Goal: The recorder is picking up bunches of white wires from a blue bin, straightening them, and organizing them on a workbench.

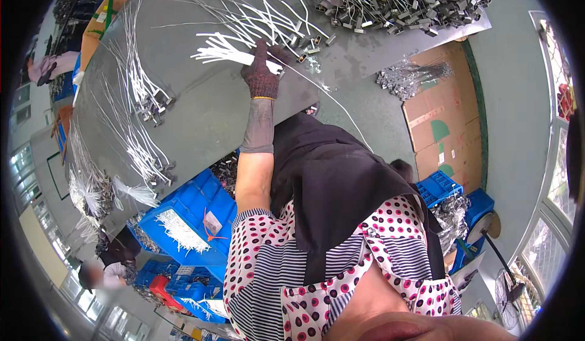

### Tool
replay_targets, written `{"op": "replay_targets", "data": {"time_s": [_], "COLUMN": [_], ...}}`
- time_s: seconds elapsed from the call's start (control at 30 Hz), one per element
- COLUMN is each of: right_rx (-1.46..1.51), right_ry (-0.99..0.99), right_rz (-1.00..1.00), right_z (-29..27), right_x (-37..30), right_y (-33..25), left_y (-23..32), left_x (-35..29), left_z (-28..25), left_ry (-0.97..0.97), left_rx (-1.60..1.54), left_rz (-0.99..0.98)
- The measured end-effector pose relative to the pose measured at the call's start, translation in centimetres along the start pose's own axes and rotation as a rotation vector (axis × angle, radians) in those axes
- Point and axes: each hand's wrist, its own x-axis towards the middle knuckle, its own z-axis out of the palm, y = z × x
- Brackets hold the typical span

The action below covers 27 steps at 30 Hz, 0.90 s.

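Observation:
My left hand point(263, 76), in a dark knitted glove with a grey sleeve guard, reaches over the grey table. Its fingers are closed round a bundle of short white tubes point(222, 51) whose loose ends fan out to the left. Just beyond the hand lie several white-sleeved wires point(274, 21) with small metal connectors point(312, 47) at their near ends. A thin white wire point(335, 100) runs from beside the hand over the table edge toward my black apron point(341, 170). I cannot make out my right hand; the apron covers much of that side.
More connector wires lie in bunches point(140, 85) on the table's left. A large heap of metal-ended wires point(408, 3) covers the far right. Cardboard point(445, 115) with wires on it lies right of the table. Blue bins point(189, 219) stand below left; a person point(109, 271) is beyond.

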Motion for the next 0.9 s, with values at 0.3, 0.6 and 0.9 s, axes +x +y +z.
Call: {"op": "replay_targets", "data": {"time_s": [0.3, 0.6, 0.9], "right_rx": [0.187, 0.569, 0.459], "right_ry": [-0.150, -0.411, -0.397], "right_rz": [-0.418, -0.377, -0.504], "right_z": [2.8, 7.5, 7.4], "right_x": [4.3, 1.0, 2.3], "right_y": [-17.1, -27.3, -28.8], "left_y": [-5.6, -3.5, 1.7], "left_x": [-1.3, -5.3, -2.1], "left_z": [-3.0, 2.7, 1.2], "left_ry": [-0.477, -0.194, -0.231], "left_rx": [0.641, 0.002, 0.467], "left_rz": [0.101, -0.212, 0.018]}}
